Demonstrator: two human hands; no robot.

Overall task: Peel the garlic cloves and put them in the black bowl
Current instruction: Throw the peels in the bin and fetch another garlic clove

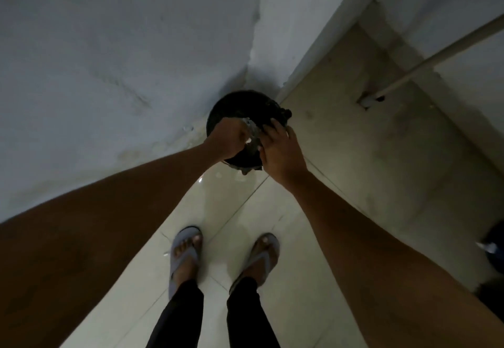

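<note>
I am standing over a round black container (240, 103) that sits on the floor in the wall corner, with dark bag-like folds bunched at its right edge. Both my hands are above its opening. My left hand (227, 141) is curled, and its fingertips pinch a pale, crumpled bundle of papery scraps (252, 129). My right hand (281, 151) closes on the same bundle from the right, thumb below and fingers over the top. No garlic cloves can be made out. I cannot tell whether the container is the black bowl.
Pale glossy floor tiles (231, 211) run toward me, with small white flecks near the container. My feet in sandals (186, 255) stand behind it. White walls (122, 61) meet at the corner. A white pipe (436, 58) slants down at the right, and a dark object (493, 249) sits at the right edge.
</note>
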